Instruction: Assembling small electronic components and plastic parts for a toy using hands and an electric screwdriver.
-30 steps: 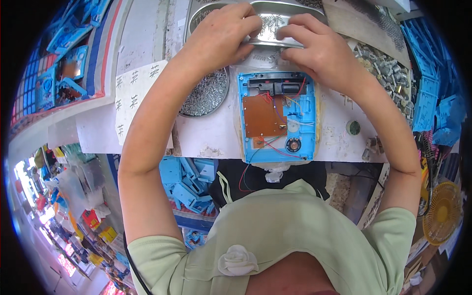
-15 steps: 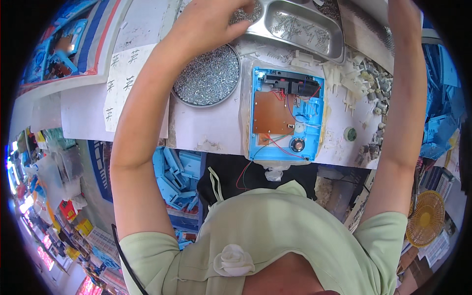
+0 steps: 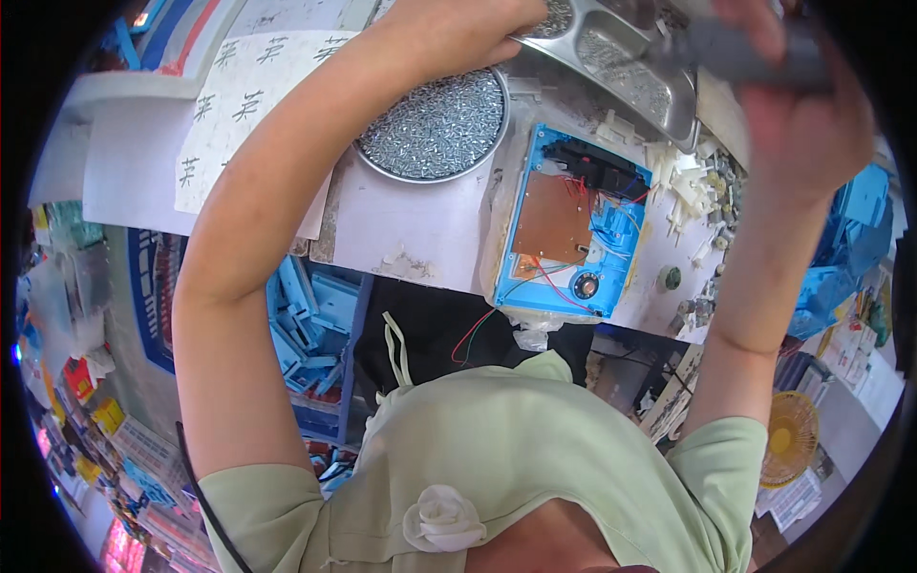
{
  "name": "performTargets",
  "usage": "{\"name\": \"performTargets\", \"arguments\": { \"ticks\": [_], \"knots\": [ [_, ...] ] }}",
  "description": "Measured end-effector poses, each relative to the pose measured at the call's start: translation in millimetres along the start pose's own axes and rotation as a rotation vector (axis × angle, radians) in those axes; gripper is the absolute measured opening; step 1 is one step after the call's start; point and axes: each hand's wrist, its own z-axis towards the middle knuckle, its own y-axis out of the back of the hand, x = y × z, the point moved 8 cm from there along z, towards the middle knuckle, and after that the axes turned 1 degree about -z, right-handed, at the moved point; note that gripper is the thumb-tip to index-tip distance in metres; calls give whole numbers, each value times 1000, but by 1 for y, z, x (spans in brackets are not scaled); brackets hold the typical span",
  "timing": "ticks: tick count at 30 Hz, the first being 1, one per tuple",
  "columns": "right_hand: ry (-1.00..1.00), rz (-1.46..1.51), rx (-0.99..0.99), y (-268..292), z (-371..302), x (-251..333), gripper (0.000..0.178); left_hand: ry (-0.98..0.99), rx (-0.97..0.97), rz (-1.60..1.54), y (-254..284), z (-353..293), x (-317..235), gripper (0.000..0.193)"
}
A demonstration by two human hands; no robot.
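Observation:
My left hand (image 3: 468,33) reaches over the left compartment of a metal tray (image 3: 683,124), its fingers drawn together at the small screws there. Whatever they pinch is too small to make out. At the upper right, my right hand (image 3: 807,138) grips a dark grey electric screwdriver (image 3: 755,55), blurred by motion, with its tip pointing left over the tray. Between my arms lies an opened blue plastic housing (image 3: 621,234). It holds a brown circuit board (image 3: 552,218), a black part along its far side, red and green wires, and a small round speaker (image 3: 585,286).
A round dish of silvery screws (image 3: 435,129) stands left of the housing. White plastic pieces (image 3: 690,189) and small metal parts lie on its right. Blue housings fill a crate (image 3: 320,315) below the table edge; more are heaped at far right (image 3: 850,229). A yellow basket (image 3: 789,439) is lower right.
My right hand has come down into view with the electric screwdriver. My left hand has shifted slightly right, its fingers now closer together. The whole view has turned a little.

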Motion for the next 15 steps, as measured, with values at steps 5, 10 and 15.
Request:
{"name": "performTargets", "arguments": {
  "ticks": [5, 10, 15],
  "knots": [
    [-52, -73, 234, -1, -41, -53, 49, -26, -50, -22, 0, -3, 4, 12],
    [-3, -207, 336, -16, -47, -84, 53, 43, -22, -35, 0, -3, 11, 10],
    [-32, -227, 418, -25, -48, -88, 56, 20, -62, -66, -8, -6, 12, 9]
  ]
}}
